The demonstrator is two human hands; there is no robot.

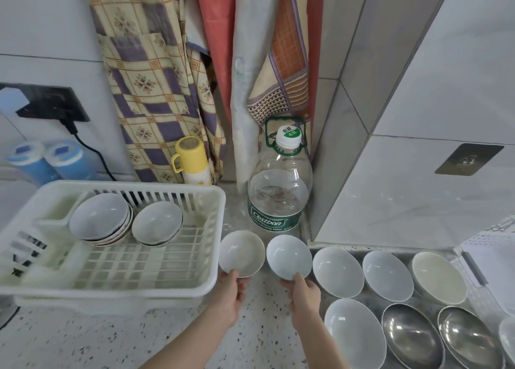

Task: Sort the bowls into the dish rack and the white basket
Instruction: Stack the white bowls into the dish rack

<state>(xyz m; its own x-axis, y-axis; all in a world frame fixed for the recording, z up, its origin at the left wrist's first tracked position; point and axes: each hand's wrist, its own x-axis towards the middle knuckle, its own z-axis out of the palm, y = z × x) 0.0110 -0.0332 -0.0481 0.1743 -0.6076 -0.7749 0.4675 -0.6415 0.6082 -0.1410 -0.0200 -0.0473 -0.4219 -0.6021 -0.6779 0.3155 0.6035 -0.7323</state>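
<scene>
Each of the person's hands holds a small bowl by its near rim, above the speckled terrazzo counter (83, 340). The left hand (227, 299) pinches a small off-white ceramic bowl (242, 253), thumb on the inside of the rim; the bowl sits just beside the right wall of the white plastic dish rack (214, 246). The right hand (302, 299) pinches a small pale blue-white ceramic bowl (289, 257) the same way, and the two bowls are near each other without touching.

Left of the left hand, inside the rack, a stack of dark-rimmed white bowls (100, 221) leans on edge, with another dark-rimmed white bowl (157, 223) leaning just beside it.

Right of the right hand, more bowls lie in two rows: three pale ceramic ones (387, 276) in the far row, and in the near row a pale ceramic bowl (354, 329) and two shiny steel bowls (412, 335). Beyond the hands stands a clear plastic water jug with a green label (278, 190), and left of it a yellow-capped flask (192, 159).
</scene>
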